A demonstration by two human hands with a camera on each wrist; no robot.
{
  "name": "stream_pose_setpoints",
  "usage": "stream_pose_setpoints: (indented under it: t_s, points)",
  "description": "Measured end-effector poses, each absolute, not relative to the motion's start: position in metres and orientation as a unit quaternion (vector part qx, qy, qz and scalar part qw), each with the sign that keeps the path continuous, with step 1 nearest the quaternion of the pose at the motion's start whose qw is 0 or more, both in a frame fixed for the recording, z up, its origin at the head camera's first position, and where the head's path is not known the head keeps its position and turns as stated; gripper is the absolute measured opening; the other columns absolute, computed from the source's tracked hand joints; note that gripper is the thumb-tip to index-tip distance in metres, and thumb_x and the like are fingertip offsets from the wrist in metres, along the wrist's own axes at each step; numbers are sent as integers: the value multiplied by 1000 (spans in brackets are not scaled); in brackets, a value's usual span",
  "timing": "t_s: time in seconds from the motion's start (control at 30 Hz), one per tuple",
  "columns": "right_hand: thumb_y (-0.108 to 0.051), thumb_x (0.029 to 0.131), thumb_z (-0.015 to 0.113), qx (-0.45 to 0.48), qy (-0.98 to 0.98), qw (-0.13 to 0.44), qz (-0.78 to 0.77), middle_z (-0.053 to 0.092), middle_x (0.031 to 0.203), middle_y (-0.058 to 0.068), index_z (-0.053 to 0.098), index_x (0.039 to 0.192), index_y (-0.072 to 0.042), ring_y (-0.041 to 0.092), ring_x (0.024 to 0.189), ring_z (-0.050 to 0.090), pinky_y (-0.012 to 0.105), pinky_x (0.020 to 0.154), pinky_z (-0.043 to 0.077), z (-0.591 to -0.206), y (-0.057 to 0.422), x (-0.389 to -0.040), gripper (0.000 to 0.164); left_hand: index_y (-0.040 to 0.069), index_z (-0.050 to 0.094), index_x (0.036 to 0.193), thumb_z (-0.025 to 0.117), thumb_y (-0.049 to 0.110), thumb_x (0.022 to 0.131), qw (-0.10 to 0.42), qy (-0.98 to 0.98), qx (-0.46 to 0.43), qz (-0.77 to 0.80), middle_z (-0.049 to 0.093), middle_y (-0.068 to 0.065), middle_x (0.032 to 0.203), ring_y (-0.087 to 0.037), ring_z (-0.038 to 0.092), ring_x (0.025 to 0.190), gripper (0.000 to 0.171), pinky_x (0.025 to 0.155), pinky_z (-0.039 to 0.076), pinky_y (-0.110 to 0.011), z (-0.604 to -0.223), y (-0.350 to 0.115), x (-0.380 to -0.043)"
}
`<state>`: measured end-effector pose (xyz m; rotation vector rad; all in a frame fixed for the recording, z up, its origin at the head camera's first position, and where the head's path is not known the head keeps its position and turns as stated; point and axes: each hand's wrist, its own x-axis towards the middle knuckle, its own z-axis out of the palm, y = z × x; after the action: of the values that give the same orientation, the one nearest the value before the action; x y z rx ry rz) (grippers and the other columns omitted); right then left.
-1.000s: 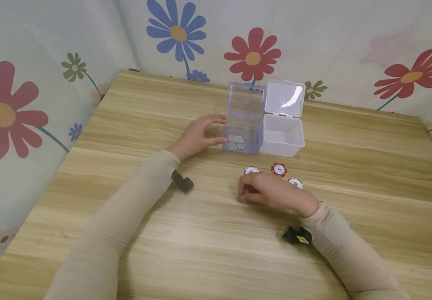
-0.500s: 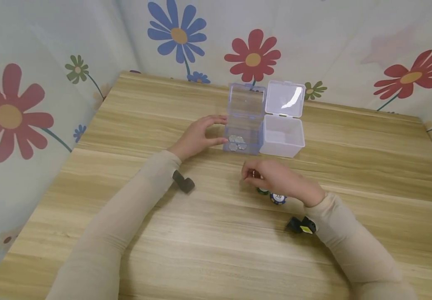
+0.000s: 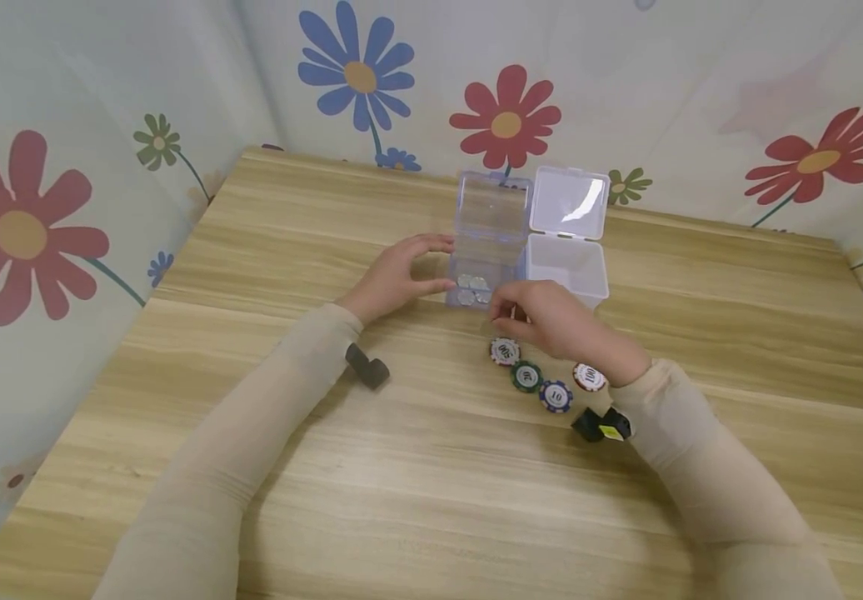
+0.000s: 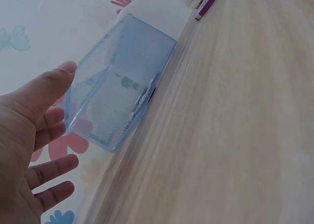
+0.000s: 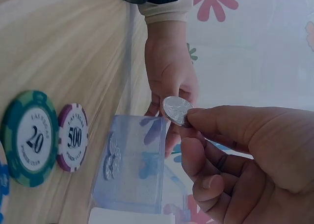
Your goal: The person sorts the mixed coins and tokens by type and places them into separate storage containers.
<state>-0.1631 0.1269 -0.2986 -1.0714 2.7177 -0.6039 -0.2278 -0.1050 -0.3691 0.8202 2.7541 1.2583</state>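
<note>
My left hand (image 3: pixel 394 279) is at the left side of a clear blue box (image 3: pixel 497 258), thumb and fingertips spread at its wall. The left wrist view has the thumb tip at the edge of this box (image 4: pixel 115 87); whether it presses there I cannot tell. Several silver coins (image 3: pixel 471 289) lie inside the box. Between thumb and index finger my right hand (image 3: pixel 544 312) pinches a silver coin (image 5: pixel 176 110), held just in front of the blue box. Below that hand lie poker chips marked 500 (image 3: pixel 505 351), 20 (image 3: pixel 526 377), 10 (image 3: pixel 556 397) and 100 (image 3: pixel 589 377).
A white box (image 3: pixel 566 260) stands against the right side of the blue one. Both lids are raised, the blue box's lid (image 3: pixel 493 206) and the white box's lid (image 3: pixel 569 202). All stand on a wooden table (image 3: pixel 401 483) before a flowered cloth (image 3: pixel 626 75).
My right hand has moved away from me with the pinched coin, from the table near the chips to the front of the blue box, uncovering several chips. The left hand stays in place.
</note>
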Motion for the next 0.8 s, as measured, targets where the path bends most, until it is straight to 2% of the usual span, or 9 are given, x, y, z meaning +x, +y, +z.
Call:
stream_pose_setpoints:
  t_s: [0.3,0.8]
  points:
    - [-14,86,59,-321,922,75,-202,64,78,2,61,86,-10,14,71,57,27,65,47,-295,127,-182,5,14,53,123,69,37,75,2,877,263,402,45,2,138,-16,36,131,55,112,25,-33,-367,-104,-226]
    - [-13,85,59,-275,934,49,-221,63,80,7,59,86,-7,18,72,55,29,64,46,-295,126,-206,6,15,52,124,69,38,76,11,881,251,401,44,5,139,-15,35,132,56,112,25,-34,-368,-104,-224]
